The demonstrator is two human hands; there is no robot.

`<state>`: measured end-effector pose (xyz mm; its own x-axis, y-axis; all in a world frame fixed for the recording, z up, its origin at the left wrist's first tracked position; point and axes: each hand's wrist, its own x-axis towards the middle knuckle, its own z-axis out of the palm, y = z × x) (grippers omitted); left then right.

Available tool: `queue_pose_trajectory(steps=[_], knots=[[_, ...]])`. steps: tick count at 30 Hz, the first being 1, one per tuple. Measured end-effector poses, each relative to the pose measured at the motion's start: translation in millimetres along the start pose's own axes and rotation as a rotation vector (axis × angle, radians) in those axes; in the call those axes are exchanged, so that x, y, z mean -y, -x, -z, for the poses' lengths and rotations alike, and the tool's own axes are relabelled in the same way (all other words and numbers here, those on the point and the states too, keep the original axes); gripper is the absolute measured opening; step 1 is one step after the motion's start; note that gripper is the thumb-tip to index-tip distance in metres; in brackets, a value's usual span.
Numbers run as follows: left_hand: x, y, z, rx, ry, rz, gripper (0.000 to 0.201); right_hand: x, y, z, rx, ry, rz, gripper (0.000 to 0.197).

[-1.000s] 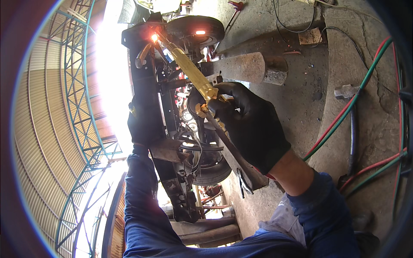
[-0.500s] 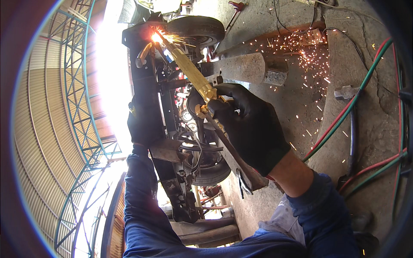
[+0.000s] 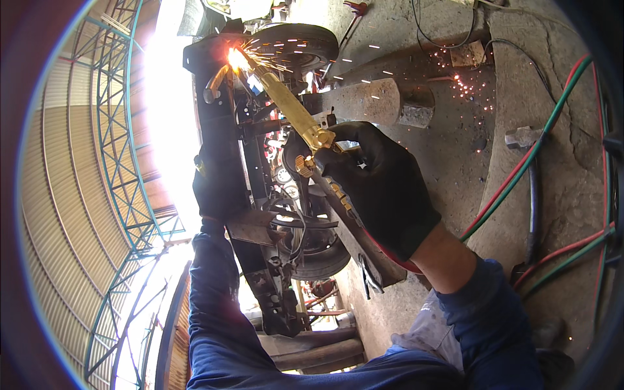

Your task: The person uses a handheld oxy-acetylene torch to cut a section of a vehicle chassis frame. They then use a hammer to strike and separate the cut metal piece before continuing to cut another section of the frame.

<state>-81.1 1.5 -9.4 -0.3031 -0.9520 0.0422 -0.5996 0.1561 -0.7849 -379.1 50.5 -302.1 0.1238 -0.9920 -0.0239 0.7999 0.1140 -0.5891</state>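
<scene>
My right hand (image 3: 383,188), in a black glove, is closed round a brass cutting torch (image 3: 289,107) near its valve knobs. The torch slants up and to the left. At its tip a bright flame (image 3: 238,60) glows against the far end of a dark vehicle chassis rail (image 3: 218,123), throwing sparks. My left hand (image 3: 218,188), also in a black glove, lies on the same rail nearer to me. Its fingers merge with the dark metal, so their pose is hidden. A curved, rust-brown metal piece (image 3: 216,83) sticks out beside the flame.
Tyres (image 3: 296,44) stand by the rail's far end and near side. Red and green hoses (image 3: 520,170) run along the right, across a hammer (image 3: 534,188) on the concrete floor (image 3: 484,244). Pliers (image 3: 367,276) lie near my right forearm. A metal block (image 3: 370,103) stands beyond my right hand.
Fewer sparks lie scattered over the floor at the upper right, and the flame at the tip looks larger. The torch and both hands have hardly moved.
</scene>
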Motion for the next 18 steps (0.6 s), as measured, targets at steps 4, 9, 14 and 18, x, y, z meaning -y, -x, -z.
queue_pose_trajectory(steps=[4, 9, 14, 18], knots=[[-1.2, 0.3, 1.8, 0.003, -0.002, -0.001, 0.058, -1.8, -0.4, -0.9, -0.004, 0.024, 0.047, 0.042], [-2.5, 1.4, 3.2, 0.004, 0.002, 0.0, 0.057, -2.4, -0.2, -0.9, 0.016, 0.008, 0.012, 0.041], [-3.6, 1.4, 3.0, 0.004, 0.008, 0.002, 0.057, -0.9, -0.7, -2.0, 0.02, 0.012, -0.003, 0.039], [-3.3, 0.8, 2.0, 0.006, 0.008, 0.004, 0.056, 0.0, -0.1, -1.5, 0.033, 0.041, -0.03, 0.04]])
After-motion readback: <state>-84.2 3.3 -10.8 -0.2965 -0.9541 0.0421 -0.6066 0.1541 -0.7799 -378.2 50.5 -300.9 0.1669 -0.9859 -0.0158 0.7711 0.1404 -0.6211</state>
